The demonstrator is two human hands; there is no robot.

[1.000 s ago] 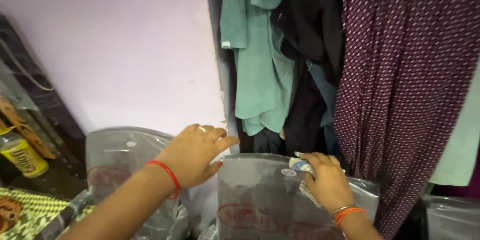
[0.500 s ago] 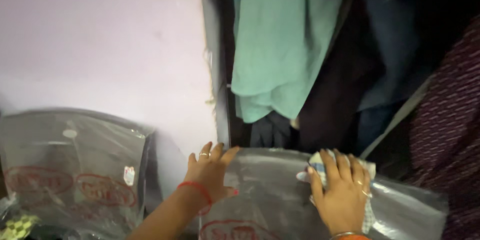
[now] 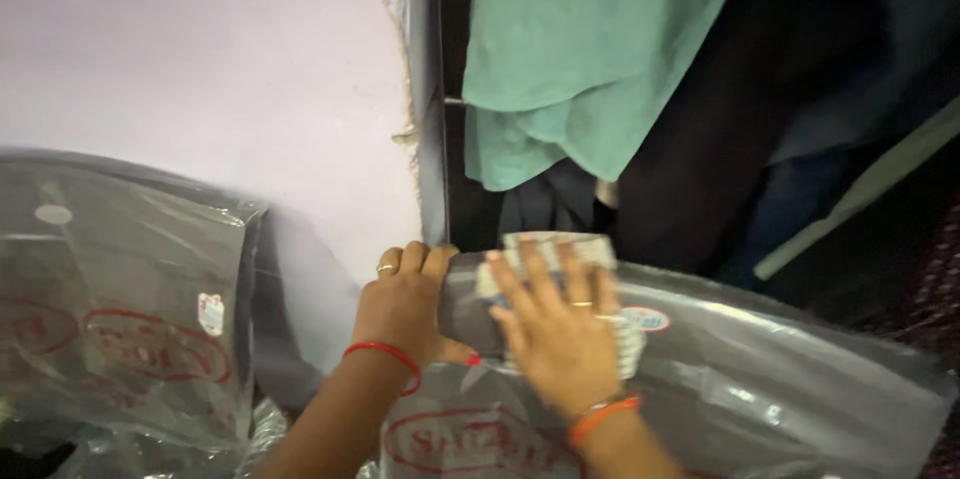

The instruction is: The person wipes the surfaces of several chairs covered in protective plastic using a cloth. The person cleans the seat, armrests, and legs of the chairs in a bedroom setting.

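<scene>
The right hand [image 3: 560,334] lies flat, fingers spread, pressing a checked cloth [image 3: 545,251] against the top of a clear plastic packet [image 3: 760,379]; it grips nothing, only pushes down on the cloth, and an orange bangle sits at its wrist; the hand is blurred. Just beside it, the left hand [image 3: 405,304] is curled over the packet's upper left corner, fingers on top and thumb below, clamped on the plastic; it wears a ring and a red thread at the wrist. The packet stands tilted, dark fabric inside it and a red oval print low on its front; its top edge runs from the left hand off toward the right edge of the view. To the left, well apart, a second packet [image 3: 120,309] of the same kind leans against the pale wall [image 3: 200,59]. Behind the hands a grey frame [image 3: 430,119] rises at the wall's edge; past it hang a green garment [image 3: 570,59] and dark clothes [image 3: 760,99].
</scene>
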